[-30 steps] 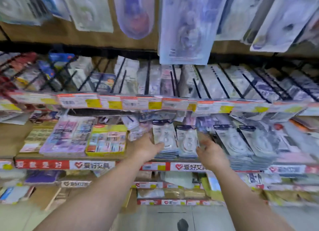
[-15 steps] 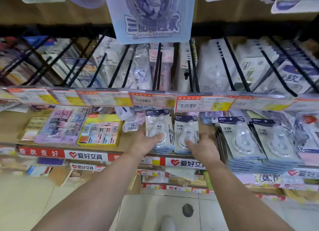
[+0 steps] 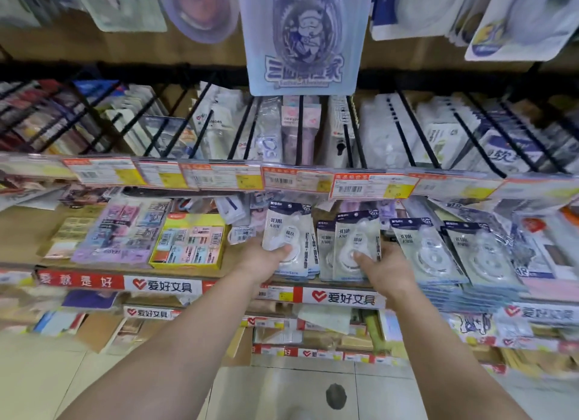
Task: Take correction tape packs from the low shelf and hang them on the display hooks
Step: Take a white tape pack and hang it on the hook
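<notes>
1. Correction tape packs, flat pale grey-green cards with dark blue header strips and clear blisters over white round dispensers, lay in overlapping stacks on the low wooden shelf [image 3: 18, 231], their headers pointing toward the back, probably so each could be slid off the top of its pile.
2. One such pack, the left pack [image 3: 289, 231], was tilted up off its stack, its lower end held by the left hand [image 3: 266, 261]; the thumb lay across the blister front and the remaining fingers curled behind the card, so the hand was closed around it.
3. Its neighbour, the right pack [image 3: 355, 242], was likewise raised, gripped at its lower part by the right hand [image 3: 387, 270], thumb on the front and fingers wrapped at the far edge and back. How many cards each hand had gathered could not be told.
4. Both packs seemed held low so that the punched header ends stayed free, which would suit threading them onto hooks later.
5. Further stacks of the same packs [image 3: 454, 256] rested just beside the right hand, untouched.
6. Black wire display hooks [image 3: 413, 128] jutted out above the shelf, behind a row of orange-and-yellow price tags [image 3: 372, 186], already carrying assorted stationery.
7. A yellow cardboard box of small items [image 3: 189, 242] sat on the shelf left of the left hand, well apart from the packs.
8. A large pale blue hanging card with a cartoon figure [image 3: 302, 37] dangled overhead.
</notes>
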### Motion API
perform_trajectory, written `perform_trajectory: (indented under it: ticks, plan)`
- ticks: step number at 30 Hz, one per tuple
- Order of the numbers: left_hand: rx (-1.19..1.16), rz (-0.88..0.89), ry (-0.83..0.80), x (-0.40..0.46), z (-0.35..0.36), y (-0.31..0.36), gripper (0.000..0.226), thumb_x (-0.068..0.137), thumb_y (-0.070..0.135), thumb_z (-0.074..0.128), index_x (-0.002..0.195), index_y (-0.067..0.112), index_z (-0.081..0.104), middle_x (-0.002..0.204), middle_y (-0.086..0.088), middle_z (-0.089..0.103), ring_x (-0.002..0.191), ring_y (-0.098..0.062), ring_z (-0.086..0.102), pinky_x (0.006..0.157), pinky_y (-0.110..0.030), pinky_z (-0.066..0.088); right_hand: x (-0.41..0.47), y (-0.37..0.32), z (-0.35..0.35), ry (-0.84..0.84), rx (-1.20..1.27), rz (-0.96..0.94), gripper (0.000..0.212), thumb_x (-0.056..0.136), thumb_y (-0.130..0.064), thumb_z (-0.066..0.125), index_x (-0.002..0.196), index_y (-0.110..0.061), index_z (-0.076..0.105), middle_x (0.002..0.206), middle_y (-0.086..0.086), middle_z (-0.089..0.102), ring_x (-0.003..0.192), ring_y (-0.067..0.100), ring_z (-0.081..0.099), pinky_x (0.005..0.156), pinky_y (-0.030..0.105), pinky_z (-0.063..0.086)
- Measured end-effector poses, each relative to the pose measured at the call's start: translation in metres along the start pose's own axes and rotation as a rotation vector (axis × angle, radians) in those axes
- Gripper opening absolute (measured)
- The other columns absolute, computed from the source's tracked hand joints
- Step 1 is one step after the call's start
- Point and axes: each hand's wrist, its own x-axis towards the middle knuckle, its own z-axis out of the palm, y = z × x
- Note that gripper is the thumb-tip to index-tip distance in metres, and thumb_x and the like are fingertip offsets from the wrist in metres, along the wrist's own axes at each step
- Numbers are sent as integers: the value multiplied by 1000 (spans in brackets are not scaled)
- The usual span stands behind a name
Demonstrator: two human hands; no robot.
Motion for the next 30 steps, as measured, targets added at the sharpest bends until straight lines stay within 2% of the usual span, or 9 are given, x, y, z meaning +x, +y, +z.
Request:
perform_trajectory:
  ticks: [2,5,8,13,16,19,23,27,30]
  plan:
    - [8,46,-10,-7,-4,3,47,85,39,76,123,19,58,119,-2,67,110,-26,63,101,-45,51,-15,-9,-5,22,55,-2,59,88,-38,71,135,-13,47,121,7,65,109,30,64,95,38,49]
    - [-52,79,-54,-22,-17,3,66,80,46,78,135,19,52,126,-2,65,113,-26,62,101,-45,50,-46,-27,-1,4,171,-51,63,87,-38,73,135,-11,43,108,1,64,96,26,68,90,45,55]
    - [-142,116,-62,-30,-45,-11,73,65,54,83,126,23,58,120,0,70,106,-24,67,96,-47,54,-82,-46,17,-45,241,-123,67,88,-35,73,141,-11,40,109,-5,54,94,18,62,81,32,50]
    - [-199,178,-42,-58,-126,-40,41,85,30,78,118,15,59,113,1,69,100,-19,66,93,-38,53,-137,-77,71,-145,208,-194,55,88,-38,72,130,-18,42,101,2,69,86,23,70,64,33,58]
    - [-245,193,16,-72,-186,-69,30,87,25,77,111,16,61,109,-3,70,94,-21,67,82,-42,58,-170,-99,116,-212,222,-218,60,84,-42,74,131,-19,44,111,5,70,92,23,70,79,43,60]
    - [-271,177,105,-90,-253,-97,43,82,33,80,117,15,62,113,-6,71,98,-25,69,82,-42,59,-208,-126,161,-279,233,-291,65,78,-48,77,130,-23,47,117,1,69,98,20,70,89,48,57]
    - [-347,219,200,-120,-334,-124,73,66,50,83,124,16,56,115,-3,70,97,-23,69,84,-41,57,-262,-171,212,-359,262,-386,54,85,-38,76,128,-19,50,109,3,72,92,21,73,87,47,58]
    - [-420,315,284,-145,-397,-133,48,81,28,81,118,11,57,108,-6,71,92,-23,69,81,-38,57,-308,-214,243,-357,254,-506,41,90,-34,71,123,-22,49,108,-2,69,88,15,70,71,35,57]
    - [-436,386,316,-158,-432,-129,44,85,23,78,121,10,57,113,-6,70,99,-24,69,92,-44,56,-334,-243,254,-345,272,-589,41,88,-35,72,122,-24,51,109,-3,70,93,19,71,82,49,59]
